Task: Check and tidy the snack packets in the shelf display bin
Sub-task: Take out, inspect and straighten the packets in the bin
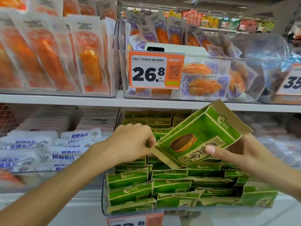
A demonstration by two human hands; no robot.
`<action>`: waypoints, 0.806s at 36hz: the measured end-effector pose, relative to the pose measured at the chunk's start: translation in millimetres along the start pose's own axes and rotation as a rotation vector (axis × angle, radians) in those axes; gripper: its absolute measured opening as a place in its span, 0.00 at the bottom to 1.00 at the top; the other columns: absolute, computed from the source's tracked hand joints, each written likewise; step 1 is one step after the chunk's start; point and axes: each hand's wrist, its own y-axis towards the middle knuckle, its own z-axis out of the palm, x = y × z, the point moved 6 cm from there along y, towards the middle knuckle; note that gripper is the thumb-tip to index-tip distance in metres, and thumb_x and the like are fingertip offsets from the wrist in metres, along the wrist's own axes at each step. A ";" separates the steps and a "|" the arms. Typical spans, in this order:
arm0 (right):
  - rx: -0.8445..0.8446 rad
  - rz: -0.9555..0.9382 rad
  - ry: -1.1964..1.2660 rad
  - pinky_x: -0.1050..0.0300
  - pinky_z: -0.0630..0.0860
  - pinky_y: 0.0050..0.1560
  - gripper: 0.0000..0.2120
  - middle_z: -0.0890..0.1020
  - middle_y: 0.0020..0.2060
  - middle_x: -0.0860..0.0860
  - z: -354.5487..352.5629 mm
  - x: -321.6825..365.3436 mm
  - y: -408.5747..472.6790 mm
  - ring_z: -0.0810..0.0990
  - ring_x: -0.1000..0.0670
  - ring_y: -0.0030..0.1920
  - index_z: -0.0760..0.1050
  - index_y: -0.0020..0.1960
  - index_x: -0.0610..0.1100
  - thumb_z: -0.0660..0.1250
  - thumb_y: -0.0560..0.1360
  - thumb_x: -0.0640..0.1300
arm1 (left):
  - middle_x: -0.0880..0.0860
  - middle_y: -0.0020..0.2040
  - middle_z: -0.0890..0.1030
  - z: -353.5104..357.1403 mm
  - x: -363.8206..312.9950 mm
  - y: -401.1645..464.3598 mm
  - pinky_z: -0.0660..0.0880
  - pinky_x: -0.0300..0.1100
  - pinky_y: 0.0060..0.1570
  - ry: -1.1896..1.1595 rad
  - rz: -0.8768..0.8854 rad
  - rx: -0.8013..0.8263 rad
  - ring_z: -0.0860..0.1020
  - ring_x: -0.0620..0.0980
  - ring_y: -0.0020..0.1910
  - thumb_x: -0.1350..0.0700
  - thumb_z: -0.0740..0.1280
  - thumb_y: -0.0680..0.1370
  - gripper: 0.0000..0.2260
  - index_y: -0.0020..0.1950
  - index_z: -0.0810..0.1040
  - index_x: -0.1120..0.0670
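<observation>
Shop shelves all round, clear bins of packets above and below. Left fingers (150, 141) pinching the bottom corner of a green seed packet (200, 136); right thumb across its face, right hand (244, 154) behind. Packet tilted, lifted just above the display bin (104, 193). Could slip from so light a pinch, or knock the leaning rows when tucked back. Both forearms reaching forward.
</observation>
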 end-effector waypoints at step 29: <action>0.268 -0.284 -1.049 0.60 0.74 0.46 0.11 0.85 0.48 0.56 64.7 12.6 49.1 0.80 0.55 0.48 0.82 0.56 0.55 0.71 0.75 0.52 | 0.36 0.39 0.81 -3.8 22.6 10.3 0.68 0.29 0.38 -0.173 0.008 -0.224 0.78 0.34 0.43 0.42 0.69 0.76 0.07 0.48 0.84 0.41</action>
